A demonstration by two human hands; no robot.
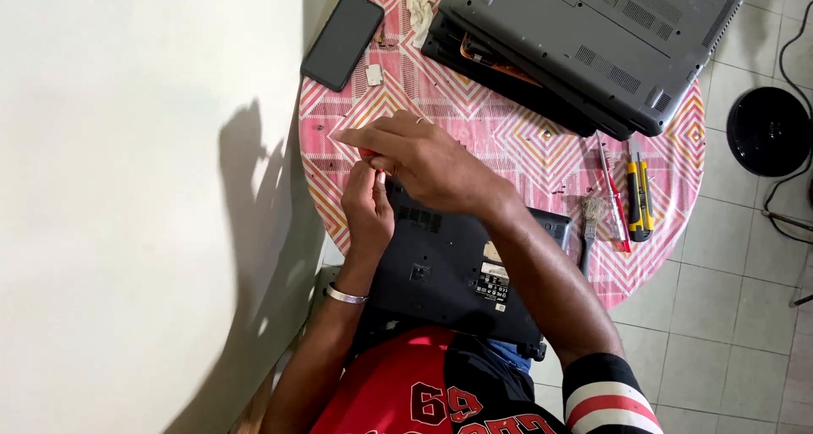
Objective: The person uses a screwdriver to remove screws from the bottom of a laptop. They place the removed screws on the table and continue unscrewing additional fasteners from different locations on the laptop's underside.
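Observation:
A black laptop (453, 269) lies bottom side up on the near edge of a round table covered in a pink patterned cloth (508, 142). My right hand (428, 159) reaches across its far left corner, fingers closed around a small red object (366, 153), mostly hidden, so I cannot tell what it is. My left hand (368, 205), with a silver bracelet at the wrist, is closed just below it at the same corner, fingertips touching the right hand. What the left hand pinches is hidden.
Two grey laptops (593, 40) are stacked upside down at the table's far side. A black phone (342, 38) lies far left near a white wall. A red screwdriver (611, 193), yellow utility knife (638, 197) and small brush (589, 226) lie right. A black round object (769, 131) sits on the tiled floor.

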